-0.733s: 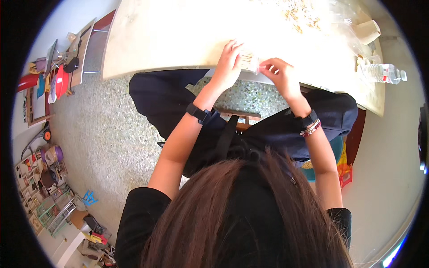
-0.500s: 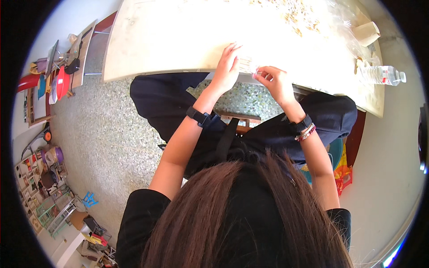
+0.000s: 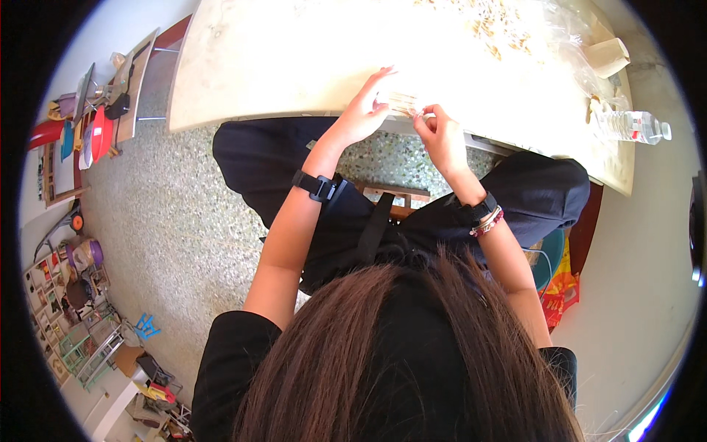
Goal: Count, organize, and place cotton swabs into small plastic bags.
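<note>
My left hand (image 3: 363, 110) rests at the near edge of a pale stone table (image 3: 258, 66), its fingers laid over a small pale bundle of thin sticks (image 3: 400, 104). My right hand (image 3: 440, 133) is just to the right of it, fingertips pinched at the bundle's end. The glare on the tabletop washes out the bundle's detail. A black watch sits on my left wrist and bracelets on my right wrist. My dark hair fills the bottom of the view.
Several small tan pieces (image 3: 493, 26) lie scattered at the table's far side under a clear plastic sheet. A cardboard tag (image 3: 609, 55) and a plastic water bottle (image 3: 635, 127) sit at the right end. A wooden stool (image 3: 394, 197) stands beneath me; cluttered shelves (image 3: 81, 132) line the left.
Both hands have shifted slightly to the left along the table edge. My right hand has closed in toward my left hand on the bundle.
</note>
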`<action>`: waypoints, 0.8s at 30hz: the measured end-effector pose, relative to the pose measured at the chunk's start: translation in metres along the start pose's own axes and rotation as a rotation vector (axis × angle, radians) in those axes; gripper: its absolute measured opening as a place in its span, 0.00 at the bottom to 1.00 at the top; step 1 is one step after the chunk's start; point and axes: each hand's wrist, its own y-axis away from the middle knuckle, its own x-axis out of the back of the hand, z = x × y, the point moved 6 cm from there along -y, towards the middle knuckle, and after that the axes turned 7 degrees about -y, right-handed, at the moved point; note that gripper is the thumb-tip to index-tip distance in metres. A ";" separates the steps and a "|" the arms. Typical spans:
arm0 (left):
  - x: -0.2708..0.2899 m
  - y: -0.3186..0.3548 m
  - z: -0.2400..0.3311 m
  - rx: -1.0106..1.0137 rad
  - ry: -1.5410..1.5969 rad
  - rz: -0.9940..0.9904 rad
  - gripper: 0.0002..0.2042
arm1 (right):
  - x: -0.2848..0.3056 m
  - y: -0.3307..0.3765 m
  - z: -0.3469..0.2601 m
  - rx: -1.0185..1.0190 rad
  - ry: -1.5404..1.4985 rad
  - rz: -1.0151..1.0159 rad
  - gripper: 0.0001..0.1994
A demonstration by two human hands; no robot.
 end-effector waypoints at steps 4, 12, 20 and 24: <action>-0.001 0.000 0.000 0.018 -0.015 0.011 0.29 | -0.003 0.002 0.011 -0.103 -0.185 -0.026 0.10; -0.002 0.000 -0.001 0.025 -0.006 0.014 0.29 | 0.000 0.005 0.020 -0.193 -0.505 -0.041 0.09; -0.003 0.000 -0.004 0.014 -0.021 0.009 0.30 | -0.003 0.009 0.015 -0.359 -0.555 0.023 0.12; -0.005 -0.002 -0.001 0.024 -0.022 0.008 0.30 | -0.006 0.007 0.014 -0.388 -0.606 0.096 0.11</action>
